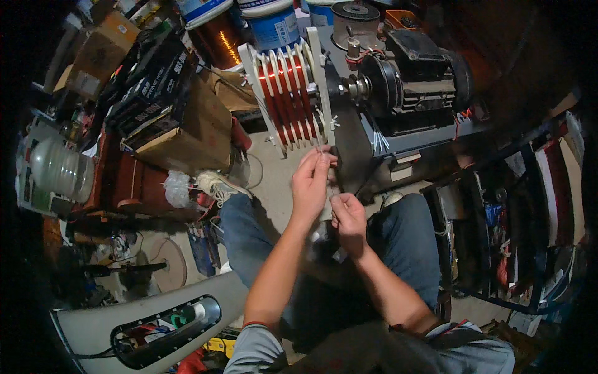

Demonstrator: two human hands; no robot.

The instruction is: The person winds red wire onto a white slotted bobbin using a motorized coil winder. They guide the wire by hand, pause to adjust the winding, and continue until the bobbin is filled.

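short grey sleeves [255, 351]; blue jeans [408, 249]; pale laced shoe [219, 187]

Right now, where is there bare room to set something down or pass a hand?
Bare floor lies between the box, the red-wire spool and the left shoe; a hand could probably pass. A narrow bench strip shows between spool and motor. Crowded: just below the spool, at the left hand and right hand.

We see copper-red wire [288, 100] striped between the cream-white discs of our winding former [318, 71], blue-and-white buckets [274, 28], a black-and-grey motor [427, 93], an orange basket [398, 19], our blue jeans [408, 243] and grey sleeves [254, 352].
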